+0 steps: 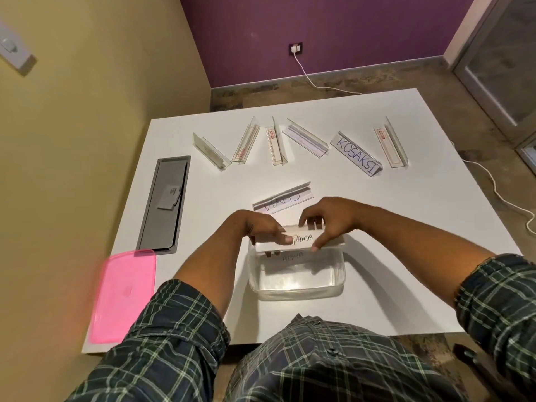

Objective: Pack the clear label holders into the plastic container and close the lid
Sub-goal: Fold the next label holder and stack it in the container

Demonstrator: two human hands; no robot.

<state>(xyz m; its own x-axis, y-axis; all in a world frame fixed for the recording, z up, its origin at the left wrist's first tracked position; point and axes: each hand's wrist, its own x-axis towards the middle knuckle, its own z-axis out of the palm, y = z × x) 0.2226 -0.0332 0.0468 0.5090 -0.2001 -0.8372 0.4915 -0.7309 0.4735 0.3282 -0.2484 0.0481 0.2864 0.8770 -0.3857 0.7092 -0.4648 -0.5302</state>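
Note:
A clear plastic container (295, 287) stands on the white table near its front edge. Over the container's far rim, my left hand (258, 229) and my right hand (327, 220) together hold a clear label holder marked PANDA (303, 238), one hand at each end. Below it, inside the container, lies another holder reading ALPHA (293, 256). One more holder (282, 198) lies just beyond my hands. Several holders sit in a row further back, among them one marked KOSAKSI (357, 153). The pink lid (121, 294) lies at the table's front left corner.
A grey recessed cable box (164, 204) is set into the table (406, 256) on the left. A yellow wall runs close along the left side. A white cable (499, 192) trails on the floor to the right.

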